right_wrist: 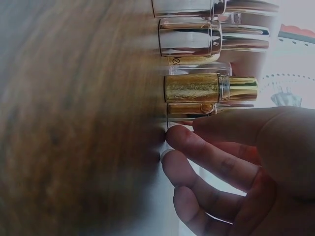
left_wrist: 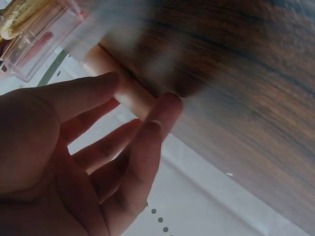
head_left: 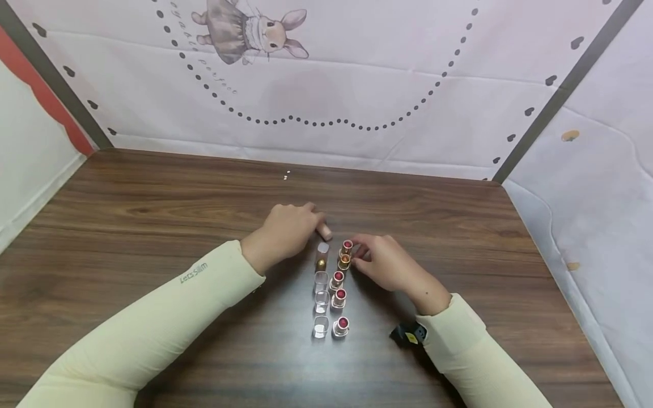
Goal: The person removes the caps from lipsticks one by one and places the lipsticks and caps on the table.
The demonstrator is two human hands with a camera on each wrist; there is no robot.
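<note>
In the left wrist view my left hand pinches a peach-coloured lipstick cap between thumb and fingers, just above the wood. From the head view, that hand is beyond the far end of a row of caps. My right hand has its thumb and index finger at the base of the farthest red lipstick. Beside it stands a gold lipstick, upright and uncapped. Nearer me come more uncapped red lipsticks. Part of the farthest lipstick is hidden behind the thumb and the gold one.
Left of the lipsticks runs a line of clear caps, with a gold-marked cap at its far end. Small white bits lie toward the back of the wooden table. A printed cloth wall rises behind.
</note>
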